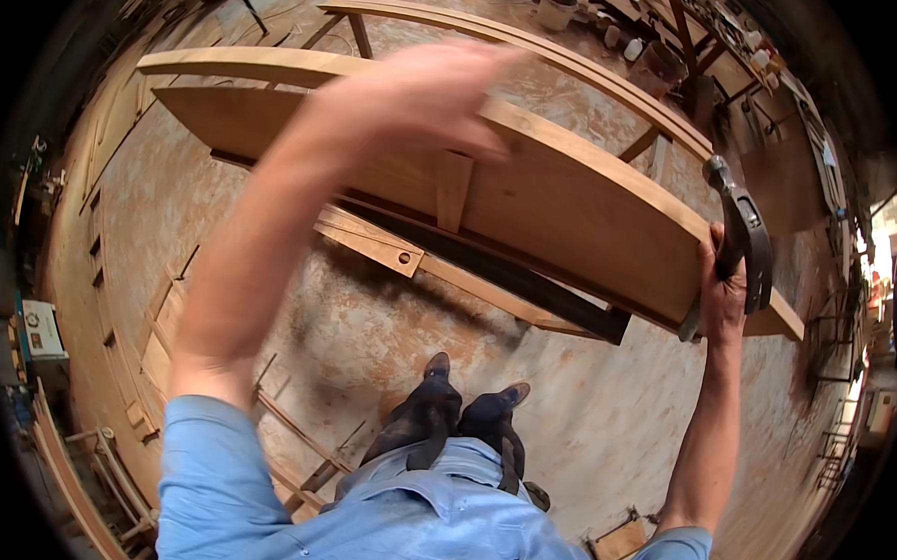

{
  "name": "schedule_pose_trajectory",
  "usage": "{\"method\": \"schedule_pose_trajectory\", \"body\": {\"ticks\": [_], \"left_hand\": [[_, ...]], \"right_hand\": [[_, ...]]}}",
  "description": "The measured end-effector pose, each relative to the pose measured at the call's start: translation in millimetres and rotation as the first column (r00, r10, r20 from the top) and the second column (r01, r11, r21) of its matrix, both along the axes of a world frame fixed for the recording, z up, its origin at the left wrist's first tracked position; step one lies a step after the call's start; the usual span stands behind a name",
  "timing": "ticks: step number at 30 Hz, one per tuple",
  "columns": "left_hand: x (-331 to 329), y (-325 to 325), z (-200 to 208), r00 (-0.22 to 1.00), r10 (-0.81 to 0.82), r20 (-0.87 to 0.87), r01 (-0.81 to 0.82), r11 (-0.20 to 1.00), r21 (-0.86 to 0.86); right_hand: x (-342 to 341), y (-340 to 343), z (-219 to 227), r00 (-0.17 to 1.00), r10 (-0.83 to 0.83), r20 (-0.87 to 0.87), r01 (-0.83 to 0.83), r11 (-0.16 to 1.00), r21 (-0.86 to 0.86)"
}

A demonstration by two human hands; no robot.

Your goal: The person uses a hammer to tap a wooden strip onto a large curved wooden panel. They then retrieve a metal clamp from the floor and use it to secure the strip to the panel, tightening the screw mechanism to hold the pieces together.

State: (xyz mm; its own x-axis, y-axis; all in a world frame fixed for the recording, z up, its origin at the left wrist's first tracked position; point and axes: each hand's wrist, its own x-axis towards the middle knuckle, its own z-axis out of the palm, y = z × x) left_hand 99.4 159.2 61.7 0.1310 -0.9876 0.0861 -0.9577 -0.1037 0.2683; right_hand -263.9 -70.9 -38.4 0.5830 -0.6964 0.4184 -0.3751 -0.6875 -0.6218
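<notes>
My left hand (432, 94), smeared by motion, is over the top edge of a long wooden panel (591, 216), its fingers stretched out and the thumb apart. It holds nothing that I can see; whether it touches the wood I cannot tell. Near the panel's right end, my right hand (728, 297) is wrapped round the handle of a dark claw hammer (746, 225). The hammer's head stands above that hand, beside the panel. A short upright wooden strip (452, 192) crosses the panel's near face, and a pale board with a round hole (375, 245) lies below it.
Beyond the panel runs another long wooden frame (568, 57). Buckets (557, 10) and bottles stand at the back right. Timber pieces (90, 470) and clamp-like bars (301, 439) lie to the left on the stained floor (602, 427). A small wooden block (619, 541) is near my right elbow.
</notes>
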Motion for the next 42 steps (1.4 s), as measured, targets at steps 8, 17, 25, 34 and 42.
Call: {"method": "schedule_pose_trajectory", "body": {"ticks": [8,17,25,34,42], "left_hand": [[65.4,60.7,-31.7,0.891,0.139,0.432,-0.111,0.99,-0.088],[66.7,36.5,-15.8,0.906,0.121,0.406,-0.156,0.986,0.054],[57.6,35.8,-9.9,0.925,0.167,0.341,-0.222,0.966,0.13],[13.5,19.9,-4.1,0.963,0.021,0.269,-0.066,0.985,0.161],[12.2,21.2,-7.0,0.952,0.106,0.286,-0.16,0.973,0.169]], "right_hand": [[12.2,1.8,9.3,0.996,0.011,-0.091,-0.022,0.992,-0.125],[6.7,-8.5,3.4,0.993,-0.011,-0.119,-0.021,0.963,-0.268],[19.0,11.5,17.0,0.998,-0.059,-0.028,0.042,0.908,-0.418],[6.7,15.2,-1.1,0.997,0.071,0.033,-0.051,0.912,-0.408],[6.7,30.5,4.0,0.973,0.08,0.217,-0.083,0.997,0.003]]}}
